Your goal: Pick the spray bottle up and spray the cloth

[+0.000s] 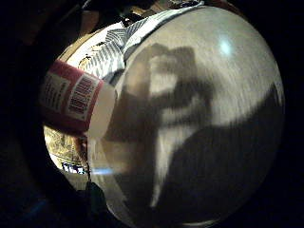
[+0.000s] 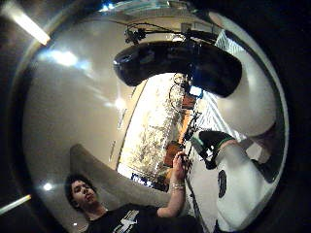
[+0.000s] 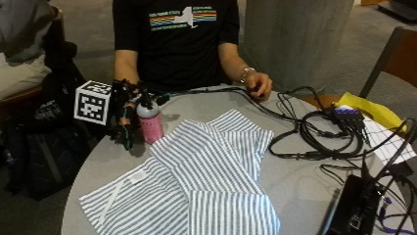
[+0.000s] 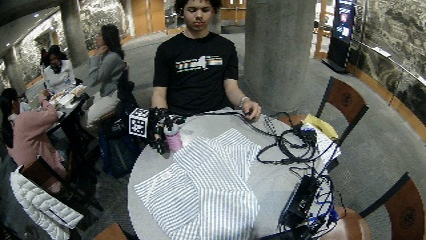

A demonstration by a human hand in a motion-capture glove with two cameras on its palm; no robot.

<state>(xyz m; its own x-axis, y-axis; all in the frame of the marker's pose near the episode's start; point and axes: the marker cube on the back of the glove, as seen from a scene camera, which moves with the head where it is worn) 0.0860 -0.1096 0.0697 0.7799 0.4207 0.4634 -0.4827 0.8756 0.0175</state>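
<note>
In the outside view a pink spray bottle (image 3: 151, 126) with a black sprayer top stands upright at the table's left side, just beside the edge of the striped cloth (image 3: 208, 181). My gloved right hand (image 3: 127, 115) is against the bottle's left side, its fingers curled round the bottle near the neck. The little finger side palm view has the bottle's red barcoded label (image 1: 71, 97) close by, with the cloth (image 1: 114, 47) beyond it. The bottle (image 2: 238, 189) also shows in the thumb side palm view. The cloth lies spread and rumpled across the round grey table (image 3: 293, 176).
The person's bare left hand (image 3: 259, 84) rests on the table's far side, on black cables (image 3: 312, 132). A plug block (image 3: 345, 113), yellow paper (image 3: 365, 105) and a black device (image 3: 352, 205) crowd the right side. A bag (image 3: 45, 147) stands on the floor to the left.
</note>
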